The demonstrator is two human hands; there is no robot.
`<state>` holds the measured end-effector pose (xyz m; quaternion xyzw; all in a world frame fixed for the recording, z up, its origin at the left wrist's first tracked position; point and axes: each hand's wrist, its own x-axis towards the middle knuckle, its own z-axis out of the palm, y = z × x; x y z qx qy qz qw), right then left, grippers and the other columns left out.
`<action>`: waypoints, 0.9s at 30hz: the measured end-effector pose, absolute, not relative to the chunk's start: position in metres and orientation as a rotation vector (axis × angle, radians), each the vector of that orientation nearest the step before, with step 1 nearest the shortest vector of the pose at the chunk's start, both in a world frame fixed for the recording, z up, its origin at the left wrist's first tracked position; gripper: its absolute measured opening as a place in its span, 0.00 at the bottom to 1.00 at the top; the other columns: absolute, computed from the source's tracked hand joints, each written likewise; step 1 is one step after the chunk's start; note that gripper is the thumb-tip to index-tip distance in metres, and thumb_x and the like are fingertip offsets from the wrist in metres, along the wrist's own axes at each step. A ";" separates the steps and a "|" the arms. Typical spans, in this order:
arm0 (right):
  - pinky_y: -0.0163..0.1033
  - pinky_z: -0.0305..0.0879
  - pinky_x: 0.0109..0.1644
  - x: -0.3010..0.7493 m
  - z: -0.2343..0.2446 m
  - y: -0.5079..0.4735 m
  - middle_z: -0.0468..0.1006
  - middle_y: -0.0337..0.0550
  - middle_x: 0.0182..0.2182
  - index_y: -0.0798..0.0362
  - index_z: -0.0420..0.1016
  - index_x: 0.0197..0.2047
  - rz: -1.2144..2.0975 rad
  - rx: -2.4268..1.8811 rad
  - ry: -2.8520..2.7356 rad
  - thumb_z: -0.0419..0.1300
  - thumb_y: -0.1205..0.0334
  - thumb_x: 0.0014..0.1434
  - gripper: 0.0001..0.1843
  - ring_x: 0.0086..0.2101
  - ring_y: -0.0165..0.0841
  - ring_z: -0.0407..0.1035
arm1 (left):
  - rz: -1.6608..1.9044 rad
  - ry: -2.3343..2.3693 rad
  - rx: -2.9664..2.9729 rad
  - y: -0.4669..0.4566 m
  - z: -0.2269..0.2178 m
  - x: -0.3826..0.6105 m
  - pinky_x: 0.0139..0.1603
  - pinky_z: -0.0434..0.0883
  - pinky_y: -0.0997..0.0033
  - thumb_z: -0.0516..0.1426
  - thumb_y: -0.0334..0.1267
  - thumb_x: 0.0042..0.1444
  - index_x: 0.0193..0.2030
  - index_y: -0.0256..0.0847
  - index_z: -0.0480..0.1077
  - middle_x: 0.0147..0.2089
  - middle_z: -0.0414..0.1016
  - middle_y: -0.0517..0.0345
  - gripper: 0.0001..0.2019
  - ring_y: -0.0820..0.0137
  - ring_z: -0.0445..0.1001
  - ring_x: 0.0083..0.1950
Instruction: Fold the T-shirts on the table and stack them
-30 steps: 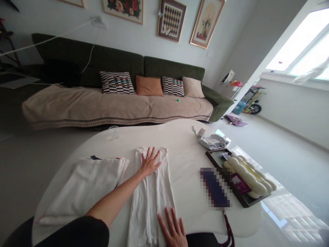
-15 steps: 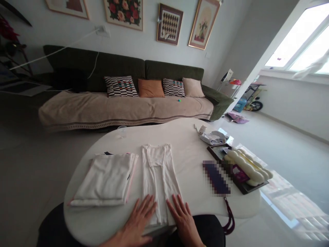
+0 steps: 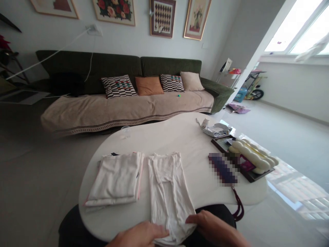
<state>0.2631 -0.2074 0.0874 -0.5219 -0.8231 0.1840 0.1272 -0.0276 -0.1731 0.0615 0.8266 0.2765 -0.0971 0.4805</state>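
Note:
A white garment [image 3: 168, 192], which looks like a folded top, lies lengthwise on the white table [image 3: 164, 135], its near end at the front edge. My left hand [image 3: 144, 233] pinches the near end on its left side. On the right side of that same end, my right hand [image 3: 205, 223] grips the fabric between thumb and fingers. Left of the garment rests a stack of folded white cloth [image 3: 115, 178] with pink and dark edges showing. The garment's very lowest part runs out of view at the bottom.
To the right lie a blurred dark phone-like thing [image 3: 223, 169] with a maroon strap [image 3: 239, 207], and a dark tray [image 3: 253, 176] holding a puffy cream tissue cover [image 3: 252, 156]. Behind it is a patterned bag [image 3: 217, 129]. A clear cup [image 3: 125, 132] stands far left. Beyond is a green sofa [image 3: 169, 65].
Both hands have gone from lying flat on the garment to gripping its near end. That end has spread wider and come nearer to me. The camera view has shifted slightly.

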 end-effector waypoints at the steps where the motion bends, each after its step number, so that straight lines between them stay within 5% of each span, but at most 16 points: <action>1: 0.26 0.67 0.36 0.266 0.102 -0.191 0.82 0.29 0.31 0.41 0.80 0.37 0.871 -1.455 -2.421 0.53 0.76 0.47 0.23 0.33 0.26 0.75 | -0.203 0.624 1.908 -0.157 0.078 -0.029 0.57 0.66 0.63 0.56 0.31 0.50 0.58 0.59 0.66 0.56 0.73 0.63 0.28 0.62 0.71 0.56; 4: 0.31 0.67 0.40 0.272 0.125 -0.118 0.80 0.32 0.30 0.47 0.79 0.36 1.040 -1.471 -2.359 0.56 0.72 0.54 0.14 0.33 0.27 0.73 | -0.130 0.766 1.582 -0.089 0.111 -0.025 0.42 0.72 0.70 0.63 0.37 0.45 0.34 0.42 0.78 0.33 0.80 0.60 0.08 0.65 0.76 0.38; 6: 0.39 0.69 0.44 0.271 0.119 -0.064 0.78 0.37 0.35 0.53 0.76 0.40 1.021 -1.579 -2.269 0.59 0.65 0.58 0.06 0.36 0.31 0.73 | -0.009 0.906 1.519 -0.043 0.110 -0.019 0.39 0.72 0.72 0.60 0.42 0.52 0.41 0.41 0.75 0.37 0.78 0.60 0.11 0.68 0.76 0.39; 11: 0.46 0.70 0.45 0.248 0.064 0.008 0.71 0.46 0.50 0.55 0.68 0.53 0.978 -1.820 -1.992 0.58 0.56 0.62 0.18 0.44 0.37 0.70 | 0.310 1.331 1.422 0.005 0.052 0.001 0.40 0.73 0.64 0.53 0.42 0.62 0.49 0.36 0.68 0.45 0.74 0.53 0.14 0.69 0.74 0.41; 20: 0.46 0.70 0.45 0.246 0.009 0.000 0.72 0.46 0.48 0.55 0.68 0.52 0.678 -1.932 -1.726 0.57 0.56 0.62 0.17 0.43 0.35 0.71 | 0.684 1.703 1.546 0.004 -0.004 0.005 0.43 0.73 0.61 0.54 0.41 0.61 0.45 0.34 0.70 0.41 0.74 0.54 0.12 0.68 0.74 0.40; 24: 0.52 0.65 0.53 0.230 0.010 -0.007 0.65 0.51 0.57 0.53 0.62 0.59 0.418 -1.947 -1.735 0.53 0.59 0.65 0.20 0.52 0.40 0.65 | 0.811 1.758 1.727 -0.006 0.006 0.014 0.58 0.64 0.53 0.48 0.34 0.62 0.59 0.33 0.61 0.57 0.67 0.41 0.19 0.59 0.66 0.59; 27: 0.51 0.51 0.64 0.208 0.008 -0.027 0.53 0.52 0.66 0.55 0.56 0.64 0.318 -1.880 -1.885 0.45 0.65 0.66 0.24 0.64 0.41 0.49 | 0.836 1.607 1.951 -0.032 0.007 0.027 0.67 0.53 0.57 0.47 0.36 0.61 0.65 0.37 0.55 0.68 0.56 0.46 0.24 0.62 0.51 0.69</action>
